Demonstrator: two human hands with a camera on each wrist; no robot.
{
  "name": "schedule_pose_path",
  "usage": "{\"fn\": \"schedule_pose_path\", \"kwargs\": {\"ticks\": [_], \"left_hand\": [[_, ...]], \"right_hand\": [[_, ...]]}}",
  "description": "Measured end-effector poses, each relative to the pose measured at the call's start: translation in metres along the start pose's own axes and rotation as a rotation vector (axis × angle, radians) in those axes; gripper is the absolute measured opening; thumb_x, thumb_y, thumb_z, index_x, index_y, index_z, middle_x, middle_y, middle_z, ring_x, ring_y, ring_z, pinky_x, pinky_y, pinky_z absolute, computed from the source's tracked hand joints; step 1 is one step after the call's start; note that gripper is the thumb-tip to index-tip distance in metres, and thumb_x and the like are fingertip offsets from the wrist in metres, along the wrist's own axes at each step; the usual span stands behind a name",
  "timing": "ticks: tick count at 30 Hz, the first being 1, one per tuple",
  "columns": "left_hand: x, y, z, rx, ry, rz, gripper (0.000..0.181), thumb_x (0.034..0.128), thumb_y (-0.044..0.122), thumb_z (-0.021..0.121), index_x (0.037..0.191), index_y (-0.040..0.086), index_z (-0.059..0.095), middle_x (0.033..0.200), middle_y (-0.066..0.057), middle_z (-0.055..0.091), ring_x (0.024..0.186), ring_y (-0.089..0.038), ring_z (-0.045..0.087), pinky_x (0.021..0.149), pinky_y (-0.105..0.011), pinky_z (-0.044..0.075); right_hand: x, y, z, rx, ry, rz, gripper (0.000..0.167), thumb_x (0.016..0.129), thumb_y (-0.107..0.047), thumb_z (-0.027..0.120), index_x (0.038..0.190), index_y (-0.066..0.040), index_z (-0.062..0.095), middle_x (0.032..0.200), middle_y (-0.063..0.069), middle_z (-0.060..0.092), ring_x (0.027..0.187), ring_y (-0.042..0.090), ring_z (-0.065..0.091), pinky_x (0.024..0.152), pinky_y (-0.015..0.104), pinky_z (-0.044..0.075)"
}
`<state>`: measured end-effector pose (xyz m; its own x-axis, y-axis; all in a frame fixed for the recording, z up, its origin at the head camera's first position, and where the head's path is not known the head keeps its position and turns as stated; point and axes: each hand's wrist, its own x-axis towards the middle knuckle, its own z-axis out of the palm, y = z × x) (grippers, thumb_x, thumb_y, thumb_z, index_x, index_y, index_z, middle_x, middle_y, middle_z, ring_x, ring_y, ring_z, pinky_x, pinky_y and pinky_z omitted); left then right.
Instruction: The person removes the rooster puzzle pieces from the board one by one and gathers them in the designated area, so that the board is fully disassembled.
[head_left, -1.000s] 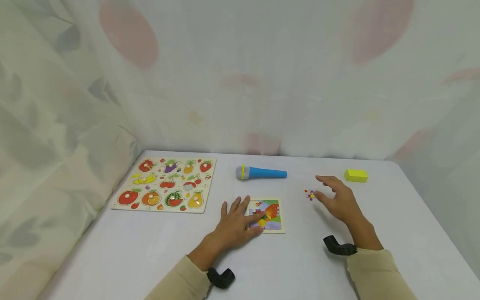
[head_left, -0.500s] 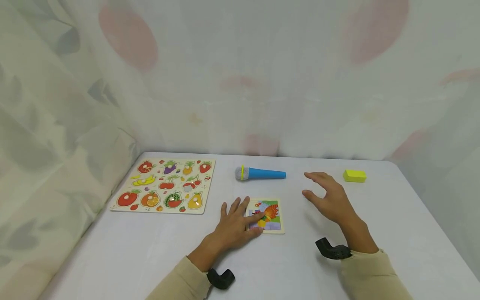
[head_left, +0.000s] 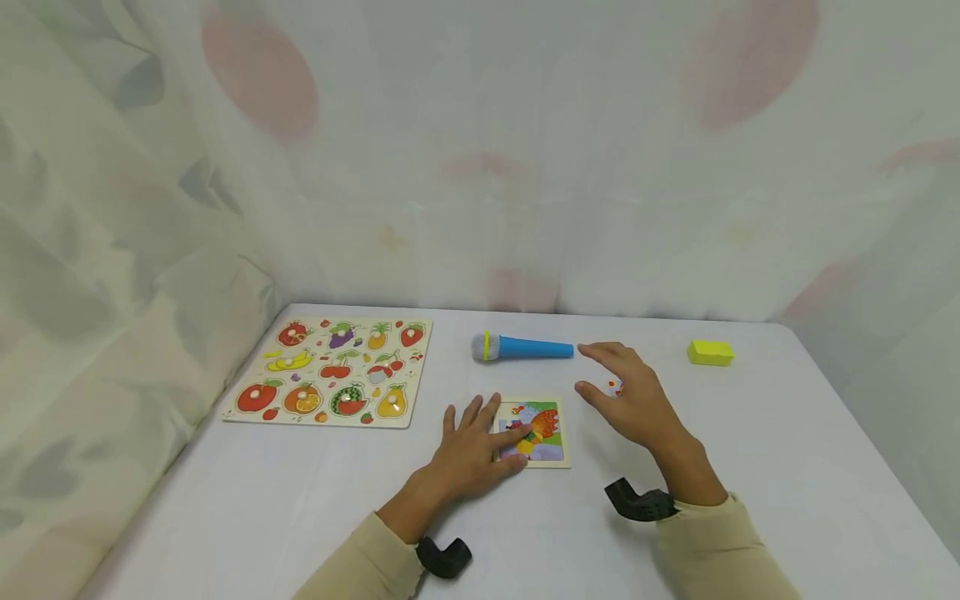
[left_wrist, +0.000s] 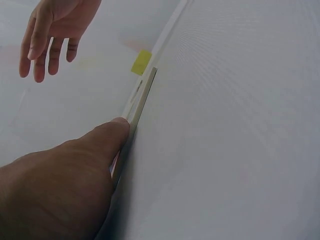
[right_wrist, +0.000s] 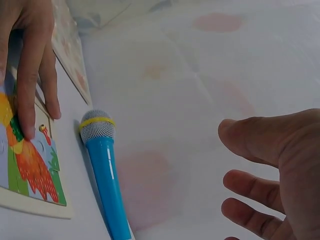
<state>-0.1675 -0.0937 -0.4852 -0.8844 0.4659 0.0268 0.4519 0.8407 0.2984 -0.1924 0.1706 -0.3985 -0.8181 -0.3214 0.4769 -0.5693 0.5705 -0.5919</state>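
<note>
My left hand (head_left: 472,454) lies spread over the left part of a small framed picture puzzle (head_left: 551,433), its index finger and thumb resting on the picture. Above the table, right of that puzzle, hovers my right hand (head_left: 637,404), thumb and fingers apart and holding nothing. A small loose puzzle piece (head_left: 614,387) shows partly behind the right hand. In the right wrist view the left hand (right_wrist: 32,65) touches the puzzle (right_wrist: 37,170), and the right thumb and fingers are apart.
A blue toy microphone (head_left: 534,347) lies behind the framed puzzle. At the back right sits a yellow block (head_left: 710,352). The large fruit board (head_left: 360,367) is on the left. Curtains hang behind and beside the table.
My right hand has moved left, away from over the loose piece and toward the framed puzzle, with its fingers still apart. The left hand has stayed in place.
</note>
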Motion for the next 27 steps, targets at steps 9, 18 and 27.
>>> {"fn": "schedule_pose_path", "kwargs": {"ticks": [9,18,27], "left_hand": [[0.001,-0.001,0.001,0.014,0.01,0.006,0.053,0.0915,0.066,0.043,0.14,0.044,0.048,0.158,-0.01,0.019,0.142,-0.038,0.013,0.104,-0.068,0.004],[0.001,-0.001,0.002,0.025,0.009,0.008,0.054,0.0916,0.066,0.043,0.14,0.044,0.048,0.158,-0.011,0.02,0.142,-0.039,0.013,0.103,-0.069,0.004],[0.0,0.0,0.0,0.032,0.004,0.003,0.052,0.0922,0.065,0.044,0.14,0.044,0.048,0.158,-0.011,0.021,0.142,-0.038,0.014,0.103,-0.069,0.005]], "right_hand": [[0.003,-0.003,0.018,0.014,-0.007,-0.023,0.048,0.087,-0.015,0.073,0.132,-0.006,0.059,0.129,0.011,0.056,0.121,0.03,0.047,0.094,0.055,0.04],[0.005,0.0,0.042,0.054,-0.032,-0.013,0.047,0.088,-0.017,0.072,0.131,-0.006,0.06,0.128,0.011,0.056,0.121,0.032,0.045,0.094,0.059,0.037],[0.006,0.008,0.061,0.075,-0.048,-0.01,0.044,0.089,-0.02,0.07,0.13,-0.007,0.061,0.128,0.01,0.057,0.118,0.03,0.046,0.094,0.056,0.039]]}}
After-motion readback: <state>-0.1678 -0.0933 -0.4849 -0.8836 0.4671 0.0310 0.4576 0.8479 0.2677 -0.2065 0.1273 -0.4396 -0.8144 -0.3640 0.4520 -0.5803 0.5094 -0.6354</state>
